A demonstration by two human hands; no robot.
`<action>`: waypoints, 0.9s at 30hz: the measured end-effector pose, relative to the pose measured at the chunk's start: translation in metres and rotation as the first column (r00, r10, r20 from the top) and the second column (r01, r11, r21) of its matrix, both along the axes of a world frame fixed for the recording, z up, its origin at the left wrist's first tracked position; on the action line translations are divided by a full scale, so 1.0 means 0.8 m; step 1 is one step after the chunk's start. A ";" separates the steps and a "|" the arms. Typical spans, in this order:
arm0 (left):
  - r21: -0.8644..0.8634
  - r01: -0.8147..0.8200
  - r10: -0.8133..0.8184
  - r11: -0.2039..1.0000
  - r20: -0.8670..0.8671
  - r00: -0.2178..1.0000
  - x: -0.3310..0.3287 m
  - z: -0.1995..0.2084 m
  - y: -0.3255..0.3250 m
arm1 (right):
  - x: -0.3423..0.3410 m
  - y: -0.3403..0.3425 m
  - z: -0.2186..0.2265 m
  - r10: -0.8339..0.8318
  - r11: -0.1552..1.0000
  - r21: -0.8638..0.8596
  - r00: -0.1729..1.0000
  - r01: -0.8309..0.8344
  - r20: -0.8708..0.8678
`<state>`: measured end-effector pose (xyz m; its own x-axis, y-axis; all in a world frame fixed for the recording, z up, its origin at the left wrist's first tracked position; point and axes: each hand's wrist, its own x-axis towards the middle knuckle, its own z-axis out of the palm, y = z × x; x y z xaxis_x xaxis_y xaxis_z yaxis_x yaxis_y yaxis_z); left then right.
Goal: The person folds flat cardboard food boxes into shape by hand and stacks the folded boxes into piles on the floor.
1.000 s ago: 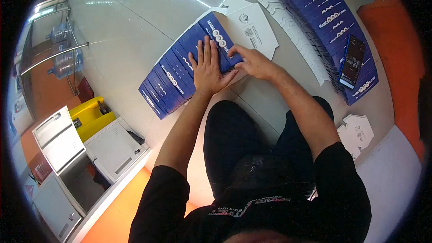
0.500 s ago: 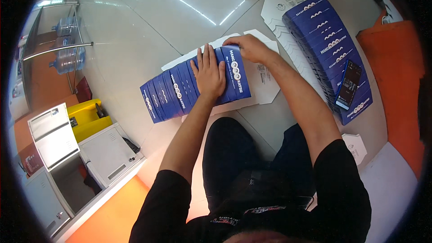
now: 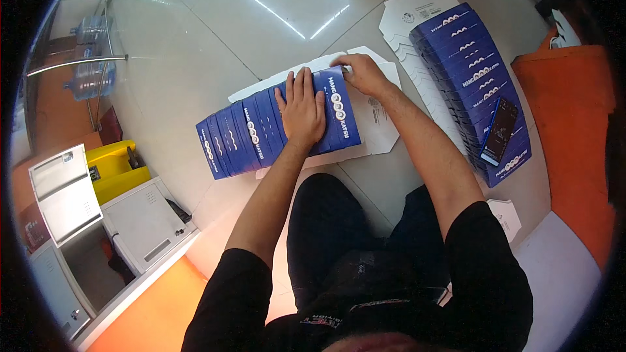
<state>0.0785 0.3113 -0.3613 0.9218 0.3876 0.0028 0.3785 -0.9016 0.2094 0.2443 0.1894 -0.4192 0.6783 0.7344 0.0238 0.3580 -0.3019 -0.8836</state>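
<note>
On the floor in front of me lies a fanned row of blue-and-white flattened cardboard boxes (image 3: 261,132), overlapping one another. My left hand (image 3: 303,111) rests flat across the middle of the row, palm down with the fingers extended. At the row's far right corner, my right hand (image 3: 362,77) has its fingers curled at the edge of the end box (image 3: 340,114). Its fingertips are partly hidden there. White flaps (image 3: 381,124) stick out from the row's right end, beneath my right wrist.
To the right is a second overlapping row of blue boxes (image 3: 482,78), with a smartphone (image 3: 501,132) lying on it. A white cardboard piece (image 3: 505,218) is near my right elbow. Grey lockers (image 3: 147,225), a yellow object (image 3: 117,169) and large water bottles (image 3: 91,79) stand at left.
The whole view has shifted slightly. My right hand's fingers have curled in a little at the corner of the end box. My left hand stays flat on the row.
</note>
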 end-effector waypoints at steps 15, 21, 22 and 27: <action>0.014 0.018 -0.019 1.000 0.024 1.000 0.001 0.000 0.000 | 0.015 0.011 -0.040 0.046 0.982 -0.180 0.997 -0.056 -0.062; 0.014 0.022 -0.022 1.000 0.050 0.999 -0.001 -0.003 0.001 | 0.020 0.020 -0.043 0.078 0.987 -0.134 0.991 -0.093 -0.113; 0.012 0.020 -0.021 1.000 0.049 0.999 -0.002 -0.003 0.001 | 0.018 0.023 -0.044 0.061 0.975 -0.206 0.990 -0.086 -0.125; 0.000 0.009 -0.009 1.000 0.007 1.000 0.001 0.000 0.001 | -0.002 0.042 -0.046 0.033 0.986 -0.162 0.999 -0.035 -0.013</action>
<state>0.0795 0.3121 -0.3613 0.9252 0.3795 0.0089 0.3691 -0.9049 0.2120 0.2428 0.2231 -0.4559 0.6522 0.7509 -0.1041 0.3618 -0.4290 -0.8277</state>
